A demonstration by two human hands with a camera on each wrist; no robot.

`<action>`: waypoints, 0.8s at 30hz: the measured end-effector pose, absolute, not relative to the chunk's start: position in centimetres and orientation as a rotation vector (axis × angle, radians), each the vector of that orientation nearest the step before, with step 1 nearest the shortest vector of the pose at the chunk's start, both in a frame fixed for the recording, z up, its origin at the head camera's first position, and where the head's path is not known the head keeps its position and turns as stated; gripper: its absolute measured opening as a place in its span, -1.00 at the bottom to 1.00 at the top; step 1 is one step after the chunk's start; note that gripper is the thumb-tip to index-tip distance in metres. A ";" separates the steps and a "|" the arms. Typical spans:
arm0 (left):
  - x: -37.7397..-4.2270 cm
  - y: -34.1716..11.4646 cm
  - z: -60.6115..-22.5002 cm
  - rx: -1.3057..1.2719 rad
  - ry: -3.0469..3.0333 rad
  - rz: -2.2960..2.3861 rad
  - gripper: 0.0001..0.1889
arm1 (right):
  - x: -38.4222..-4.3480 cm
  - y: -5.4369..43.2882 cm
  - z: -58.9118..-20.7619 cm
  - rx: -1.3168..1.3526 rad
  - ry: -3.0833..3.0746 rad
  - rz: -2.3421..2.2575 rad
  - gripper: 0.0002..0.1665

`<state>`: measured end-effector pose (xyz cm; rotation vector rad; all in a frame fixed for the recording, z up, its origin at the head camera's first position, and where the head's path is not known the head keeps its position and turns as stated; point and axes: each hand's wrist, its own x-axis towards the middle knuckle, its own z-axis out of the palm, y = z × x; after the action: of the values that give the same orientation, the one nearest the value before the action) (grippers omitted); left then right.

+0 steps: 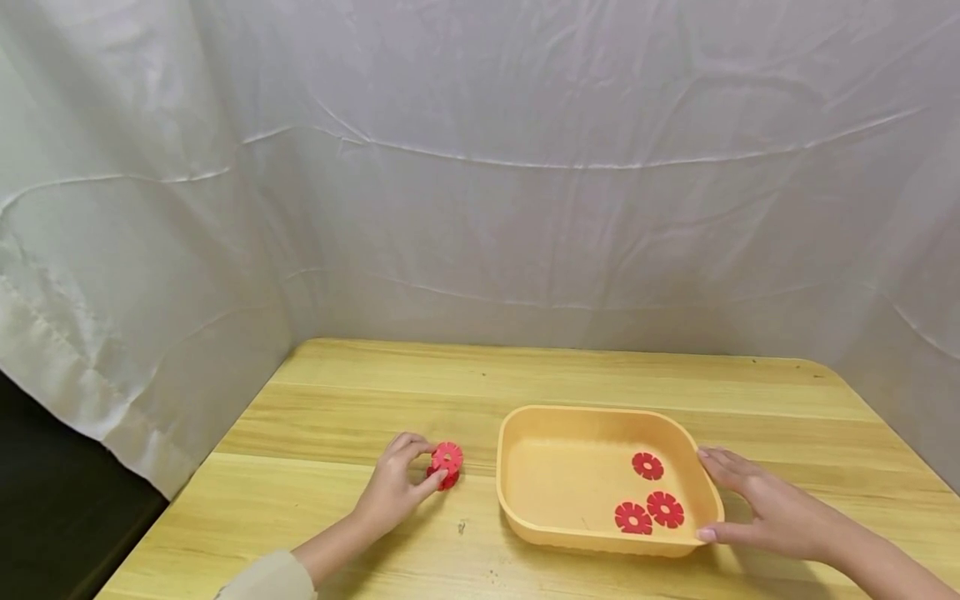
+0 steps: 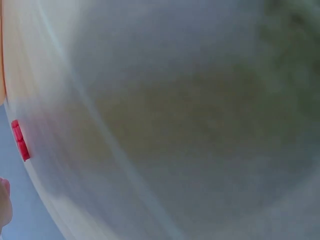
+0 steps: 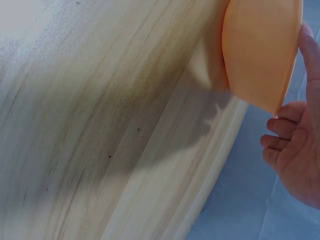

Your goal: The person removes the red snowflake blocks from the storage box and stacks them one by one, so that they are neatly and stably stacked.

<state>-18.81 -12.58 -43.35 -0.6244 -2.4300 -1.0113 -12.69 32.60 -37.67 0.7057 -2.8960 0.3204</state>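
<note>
My left hand (image 1: 395, 479) pinches a bright red notched plastic disc (image 1: 447, 457) between thumb and fingers, left of the tray. Against its lower side shows a darker red disc (image 1: 452, 481); whether the two are joined I cannot tell. In the left wrist view only red edges (image 2: 20, 141) appear at the far left. An orange-yellow plastic tray (image 1: 566, 483) sits on the table, and my right hand (image 1: 776, 504) holds its right end, thumb at the near corner and fingers by the far side. Inside lie three red notched discs (image 1: 647, 466), towards the right.
The wooden table (image 1: 375, 375) has a rounded far edge. Pale cloth (image 1: 555, 208) hangs behind it and at both sides. A tiny dark speck (image 1: 461, 526) lies on the wood near the tray's left. Much of the left wrist view is blurred.
</note>
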 end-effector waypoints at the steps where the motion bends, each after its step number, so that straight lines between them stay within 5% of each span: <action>1: -18.8 -12.6 -43.4 -0.621 -2.435 -1.011 -0.70 | -12.7 32.6 -37.6 0.699 -2.902 0.321 0.07; 24: -18.5 -12.9 -44.2 -0.532 -2.552 -1.059 -0.75 | -12.6 32.5 -37.5 0.690 -2.926 0.320 0.09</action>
<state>-18.54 -12.94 -44.18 -0.5318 -2.5523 -1.0585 -12.58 32.53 -37.47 0.6902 -2.9256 0.3201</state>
